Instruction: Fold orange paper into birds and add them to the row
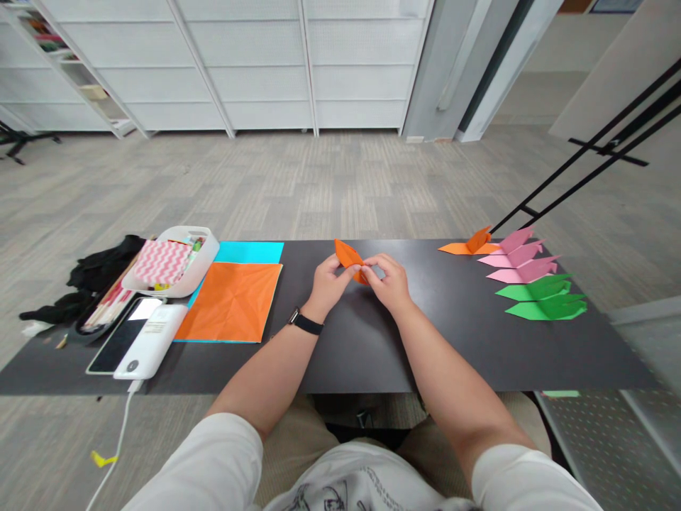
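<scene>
Left hand point(330, 282): pinched a folded, pointed orange paper piece point(347, 254), thumb against fingers.
Right hand point(391, 282): pinched its lower right edge, narrowly.
Orange paper piece: was at frame centre.

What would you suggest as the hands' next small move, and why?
Perhaps press a crease into the orange piece: the left hand and right hand both pinch it, and its shape does not yet match the orange folded figure at right.
</scene>
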A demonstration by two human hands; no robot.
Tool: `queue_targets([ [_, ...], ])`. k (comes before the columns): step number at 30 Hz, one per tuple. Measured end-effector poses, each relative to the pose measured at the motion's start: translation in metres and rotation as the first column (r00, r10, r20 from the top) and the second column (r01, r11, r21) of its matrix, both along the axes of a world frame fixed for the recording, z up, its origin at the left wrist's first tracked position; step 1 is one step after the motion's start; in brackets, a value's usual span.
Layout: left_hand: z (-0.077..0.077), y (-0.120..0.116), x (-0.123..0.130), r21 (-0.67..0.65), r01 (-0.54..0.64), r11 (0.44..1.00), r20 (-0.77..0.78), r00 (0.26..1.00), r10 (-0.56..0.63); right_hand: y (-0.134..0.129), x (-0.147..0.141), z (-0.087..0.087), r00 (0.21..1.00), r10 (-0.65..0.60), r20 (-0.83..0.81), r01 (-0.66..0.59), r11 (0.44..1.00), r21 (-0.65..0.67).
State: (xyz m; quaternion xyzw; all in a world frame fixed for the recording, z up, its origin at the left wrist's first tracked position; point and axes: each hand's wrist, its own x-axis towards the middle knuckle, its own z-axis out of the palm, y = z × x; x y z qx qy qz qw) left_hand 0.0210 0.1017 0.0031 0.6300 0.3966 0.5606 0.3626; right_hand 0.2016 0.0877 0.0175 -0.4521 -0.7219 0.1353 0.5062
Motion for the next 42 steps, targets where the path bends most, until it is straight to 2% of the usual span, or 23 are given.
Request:
queue_targets([
  [6, -0.005, 0.004, 0.002, -0.176, 0.056, 0.983, 0.186, 0.982, -0.023, 0.002, -0.003, -0.002, 0.990, 0.043, -0.132, -0.059, 0.991, -0.120],
  [10, -0.004, 0.002, 0.004, -0.194, 0.102, 0.976, 0.247, 0.968, -0.052, 0.004, -0.003, -0.005, 0.979, 0.026, -0.202, -0.068, 0.977, -0.203],
  [15, -0.001, 0.002, 0.002, -0.241, 0.081, 0.967, 0.281, 0.960, -0.010, 0.003, -0.005, -0.008, 0.973, 0.062, -0.223, -0.121, 0.957, -0.263],
  [19, 0.000, 0.003, 0.002, -0.242, 0.075, 0.967, 0.275, 0.961, -0.006, 0.004, -0.007, -0.013, 0.949, 0.093, -0.302, -0.199, 0.918, -0.342],
  [24, 0.003, 0.002, 0.004, -0.275, 0.090, 0.957, 0.306, 0.952, -0.001, 0.006, -0.007, -0.016, 0.920, 0.062, -0.388, -0.238, 0.874, -0.424],
  [31, 0.006, 0.002, 0.002, -0.332, 0.033, 0.943, 0.414, 0.903, 0.114, 0.002, -0.007, -0.008, 0.930, 0.094, -0.355, -0.278, 0.812, -0.513],
  [36, 0.005, 0.010, -0.003, -0.342, 0.034, 0.939, 0.475, 0.868, 0.142, 0.001, -0.006, -0.005, 0.931, 0.103, -0.350, -0.292, 0.784, -0.548],
  [42, 0.005, 0.020, -0.016, -0.338, -0.032, 0.941, 0.483, 0.852, 0.202, 0.001, -0.004, -0.002, 0.921, 0.124, -0.370, -0.339, 0.724, -0.601],
])
